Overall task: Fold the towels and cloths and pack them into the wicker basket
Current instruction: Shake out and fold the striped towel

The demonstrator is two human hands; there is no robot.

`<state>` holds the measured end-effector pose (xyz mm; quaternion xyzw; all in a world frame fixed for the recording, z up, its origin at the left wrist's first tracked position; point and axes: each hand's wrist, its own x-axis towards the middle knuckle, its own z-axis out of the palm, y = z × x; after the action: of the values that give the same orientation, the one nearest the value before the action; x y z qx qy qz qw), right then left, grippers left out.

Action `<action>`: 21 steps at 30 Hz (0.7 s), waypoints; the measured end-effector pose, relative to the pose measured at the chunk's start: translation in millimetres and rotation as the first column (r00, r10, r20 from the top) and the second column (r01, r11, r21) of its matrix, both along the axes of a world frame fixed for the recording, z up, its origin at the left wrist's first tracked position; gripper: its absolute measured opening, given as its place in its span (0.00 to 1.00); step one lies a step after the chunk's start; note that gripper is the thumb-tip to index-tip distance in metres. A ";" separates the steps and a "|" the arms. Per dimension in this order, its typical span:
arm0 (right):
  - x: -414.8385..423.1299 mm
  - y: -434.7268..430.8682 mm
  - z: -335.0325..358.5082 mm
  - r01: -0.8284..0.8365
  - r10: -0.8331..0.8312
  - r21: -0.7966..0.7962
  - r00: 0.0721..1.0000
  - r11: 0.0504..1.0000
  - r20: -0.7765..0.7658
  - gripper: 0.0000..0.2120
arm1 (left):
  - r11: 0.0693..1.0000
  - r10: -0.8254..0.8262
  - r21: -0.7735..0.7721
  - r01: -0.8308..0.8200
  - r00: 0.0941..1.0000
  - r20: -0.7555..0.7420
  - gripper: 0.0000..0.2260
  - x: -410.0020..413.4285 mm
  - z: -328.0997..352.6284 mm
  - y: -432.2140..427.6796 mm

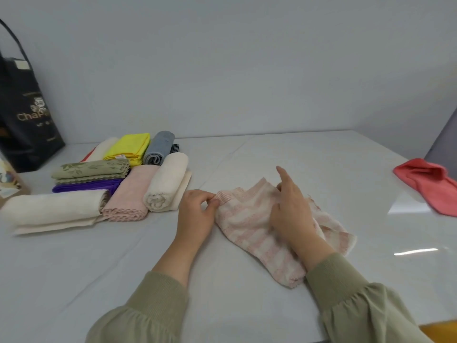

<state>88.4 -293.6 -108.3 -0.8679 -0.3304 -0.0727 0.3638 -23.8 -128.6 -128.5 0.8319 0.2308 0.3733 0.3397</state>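
Observation:
A pink-and-white striped cloth (pixel 249 233) lies rumpled on the white table in front of me. My left hand (pixel 197 214) pinches its left corner between thumb and fingers. My right hand (pixel 291 209) rests on top of the cloth near its far edge, with the index finger raised. To the left lie several folded and rolled towels: a cream roll (pixel 168 181), a pink one (pixel 131 194), a long cream one (pixel 54 206), a green patterned one (pixel 91 169), a purple one (pixel 86 185), a yellow one (pixel 128 147) and a grey roll (pixel 158 147). No wicker basket is in view.
A red cloth (pixel 427 184) lies unfolded at the table's right edge. A black tote bag (pixel 24 112) stands at the far left against the wall, with a brown paper bag (pixel 10 181) in front of it. The table (pixel 296 154) ends at a grey wall behind.

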 end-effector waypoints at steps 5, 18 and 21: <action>-5.1 6.8 -8.9 -0.253 0.305 -0.219 0.918 0.942 0.254 0.44 | 0.955 -0.132 0.278 0.100 0.986 0.098 0.06 3.4 -2.4 -4.1; -7.3 25.2 -26.0 -0.379 0.393 -0.104 0.884 0.919 0.251 0.07 | 0.898 -0.248 0.403 0.175 0.959 0.137 0.11 7.8 -1.3 -7.9; -6.5 27.6 -28.5 -0.370 0.376 -0.071 0.893 0.926 0.249 0.04 | 0.885 -0.252 0.435 0.165 0.956 0.150 0.10 8.8 -1.1 -10.4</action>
<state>81.9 -265.9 -136.8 -0.7754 -0.5358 -0.1101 0.3154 -15.0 -139.0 -129.6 0.8627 0.0186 0.4578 0.2140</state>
